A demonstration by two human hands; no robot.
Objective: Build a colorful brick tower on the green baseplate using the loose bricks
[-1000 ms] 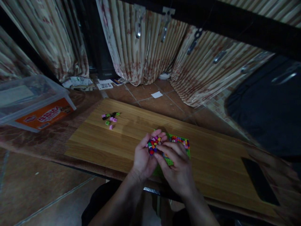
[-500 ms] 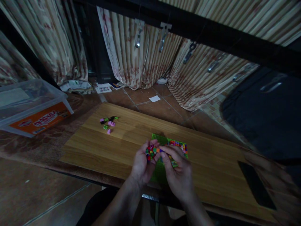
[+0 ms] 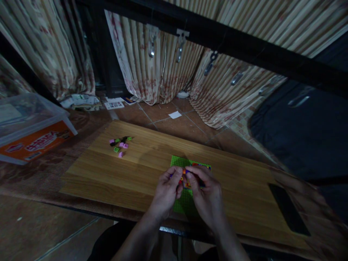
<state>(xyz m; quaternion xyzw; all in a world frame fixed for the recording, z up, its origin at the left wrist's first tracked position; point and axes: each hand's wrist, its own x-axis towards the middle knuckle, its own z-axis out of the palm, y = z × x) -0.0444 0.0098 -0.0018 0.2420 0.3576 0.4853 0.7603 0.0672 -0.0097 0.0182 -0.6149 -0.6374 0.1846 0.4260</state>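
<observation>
Both hands meet above a green studded baseplate (image 3: pixel 181 161) on the wooden board. My left hand (image 3: pixel 167 186) is closed, its thumb over a handful of small coloured toy bricks, a few of which peek out between the fingers. Between the fingertips of my two hands sits a small orange brick (image 3: pixel 184 171). My right hand (image 3: pixel 205 188) pinches a dark blue or purple brick that touches the orange one. Rows of multicoloured bricks (image 3: pixel 199 165) fill the far right part of the baseplate, partly hidden behind my right hand.
Several loose pink, green and black bricks (image 3: pixel 121 145) lie at the left of the wooden board (image 3: pixel 146 181). A clear plastic box with an orange label (image 3: pixel 38 139) stands further left. A dark flat slab (image 3: pixel 288 208) lies at the right end. Striped curtains hang behind.
My left hand was an open cupped palm showing the bricks; its fingers have now closed over them, and its thumb has come up to the brick at my right fingertips. The view has shifted slightly.
</observation>
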